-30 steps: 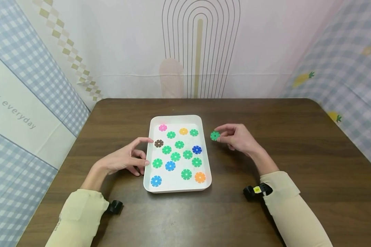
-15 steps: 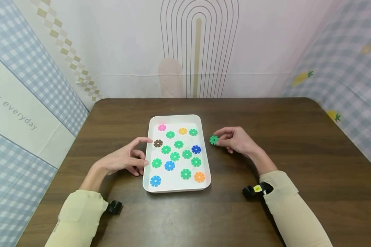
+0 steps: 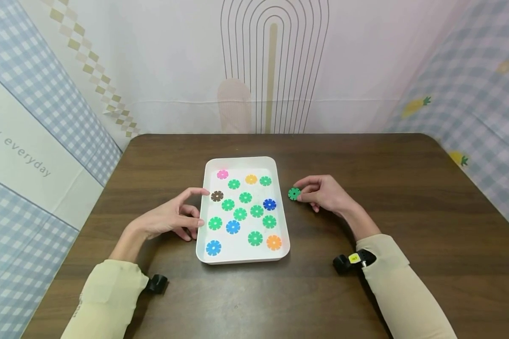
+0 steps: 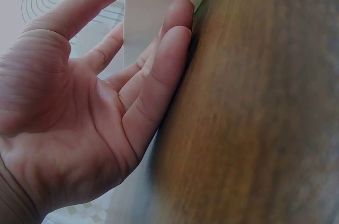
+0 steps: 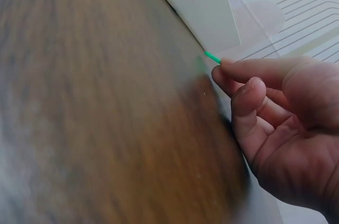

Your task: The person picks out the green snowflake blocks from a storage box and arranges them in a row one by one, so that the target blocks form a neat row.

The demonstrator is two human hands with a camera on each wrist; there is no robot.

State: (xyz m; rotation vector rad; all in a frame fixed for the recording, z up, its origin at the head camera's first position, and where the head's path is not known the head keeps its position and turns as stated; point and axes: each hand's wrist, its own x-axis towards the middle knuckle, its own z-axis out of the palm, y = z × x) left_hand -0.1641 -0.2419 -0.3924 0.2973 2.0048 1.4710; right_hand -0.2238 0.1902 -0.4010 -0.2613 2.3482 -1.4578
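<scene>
**Right hand [image 3: 327, 194] pinches a green notched disc [image 3: 294, 193] beside the white tray [image 3: 237, 253]!**

And there it is, thumb and fingertips closed on that little disc, low over the wooden tabletop [image 3: 246, 301], just off the tray's right side and not touching it. The right wrist view catches it edge-on, a thin green sliver.

Across the tray, the left hand [image 3: 167, 218] has thumb and index finger spread well apart, both tips on the left rim, the other fingers bent loosely beneath; no disc in its grasp.

Inside the tray, what a scatter! Nine green discs, two light blue, one dark blue [image 3: 269, 204], a pink [image 3: 222, 174], a yellow [image 3: 251, 179], a brown [image 3: 217, 196] by the left index fingertip, and an orange [image 3: 274, 242] in the near right corner.
</scene>
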